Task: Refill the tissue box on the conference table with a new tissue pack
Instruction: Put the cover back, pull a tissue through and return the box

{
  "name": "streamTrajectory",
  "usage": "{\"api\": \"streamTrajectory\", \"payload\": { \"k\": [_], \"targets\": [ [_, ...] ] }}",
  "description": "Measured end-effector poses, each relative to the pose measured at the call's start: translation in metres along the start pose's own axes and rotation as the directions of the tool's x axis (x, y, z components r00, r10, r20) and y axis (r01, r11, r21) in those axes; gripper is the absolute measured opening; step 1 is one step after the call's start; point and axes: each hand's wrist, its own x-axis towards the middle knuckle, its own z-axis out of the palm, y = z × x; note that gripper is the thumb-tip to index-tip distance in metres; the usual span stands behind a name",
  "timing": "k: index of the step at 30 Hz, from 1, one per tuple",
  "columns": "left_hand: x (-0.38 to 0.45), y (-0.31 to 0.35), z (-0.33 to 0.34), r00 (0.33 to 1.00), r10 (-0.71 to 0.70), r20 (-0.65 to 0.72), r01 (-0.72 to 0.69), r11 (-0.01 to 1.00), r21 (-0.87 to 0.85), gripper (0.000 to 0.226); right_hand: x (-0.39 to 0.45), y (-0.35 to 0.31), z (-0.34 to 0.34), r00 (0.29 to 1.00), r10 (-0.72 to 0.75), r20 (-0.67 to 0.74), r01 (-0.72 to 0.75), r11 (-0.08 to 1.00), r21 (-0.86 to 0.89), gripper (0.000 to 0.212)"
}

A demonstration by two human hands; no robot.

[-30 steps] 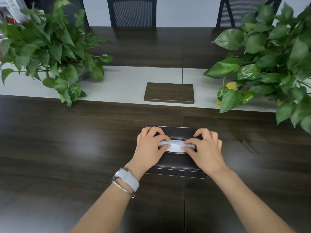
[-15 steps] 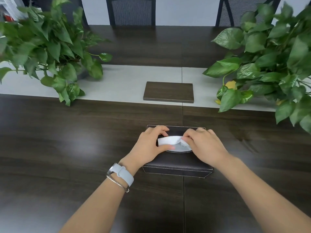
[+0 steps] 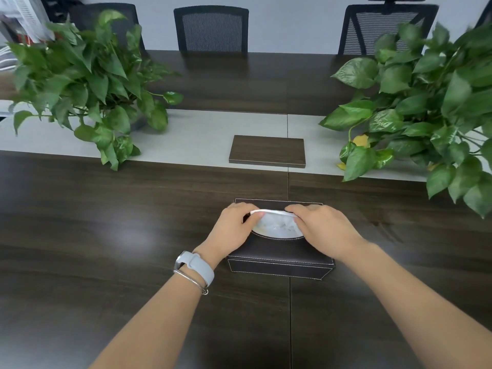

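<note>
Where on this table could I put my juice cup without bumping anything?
Left of the tissue box, the dark table is bare up to the left plant. The pale strip between that plant and the wooden panel is free too. At the box it is crowded: left hand and right hand pinch the tissue.

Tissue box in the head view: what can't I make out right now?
- Ends of the tissue box opening: covered by the left hand and right hand.
- How full the box is: its walls hide the inside; only white tissue shows at the slot.
- Plant pots: buried under leaves.
</note>
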Motion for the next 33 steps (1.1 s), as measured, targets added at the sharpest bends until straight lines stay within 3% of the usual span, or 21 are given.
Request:
{"api": "streamTrajectory", "payload": {
  "k": [1, 3, 5, 8, 10, 11, 13, 21, 26, 33],
  "targets": [
    [-0.002, 0.001, 0.000, 1.000, -0.023, -0.016, 0.022, 1.000, -0.018, 0.026, -0.001, 0.001, 0.001, 0.999, 0.014, -0.042, -0.013, 0.999, 0.029, 0.035],
    [-0.010, 0.003, 0.001, 0.992, -0.078, -0.096, 0.070, 0.994, -0.089, 0.026, -0.007, 0.005, 0.007, 0.977, 0.135, -0.166, -0.085, 0.958, 0.275, 0.035],
    [-0.024, 0.002, 0.001, 0.956, -0.212, -0.203, 0.156, 0.953, -0.260, 0.031, -0.017, 0.010, 0.015, 0.901, 0.350, -0.255, -0.151, 0.805, 0.573, 0.034],
    [-0.053, -0.002, 0.008, 0.882, -0.443, -0.160, 0.305, 0.795, -0.524, 0.048, -0.051, 0.009, 0.031, 0.789, 0.612, -0.063, -0.271, 0.439, 0.857, 0.054],
    [-0.065, -0.006, 0.017, 0.840, -0.542, -0.021, 0.400, 0.645, -0.651, 0.053, -0.071, 0.003, 0.044, 0.803, 0.576, 0.155, -0.358, 0.258, 0.897, 0.077],
    [-0.069, -0.010, 0.022, 0.821, -0.569, 0.048, 0.438, 0.572, -0.693, 0.054, -0.077, 0.001, 0.053, 0.823, 0.525, 0.217, -0.381, 0.227, 0.896, 0.081],
    [-0.072, -0.014, 0.029, 0.832, -0.543, 0.113, 0.457, 0.556, -0.695, 0.053, -0.082, -0.001, 0.065, 0.840, 0.475, 0.262, -0.390, 0.193, 0.901, 0.072],
    [-0.043, -0.005, 0.015, 0.885, -0.464, 0.023, 0.337, 0.607, -0.719, 0.047, -0.051, 0.003, 0.060, 0.842, 0.524, 0.131, -0.246, 0.156, 0.957, 0.057],
    [0.050, -0.018, -0.007, 0.907, -0.420, -0.028, 0.279, 0.648, -0.709, 0.058, 0.036, 0.031, 0.033, 0.859, 0.512, 0.016, -0.109, 0.152, 0.982, 0.054],
    [0.201, -0.057, -0.019, 0.934, -0.345, -0.091, 0.172, 0.659, -0.732, 0.050, 0.179, 0.078, 0.038, 0.860, 0.505, -0.072, 0.000, 0.141, 0.990, 0.047]
  ]
}}
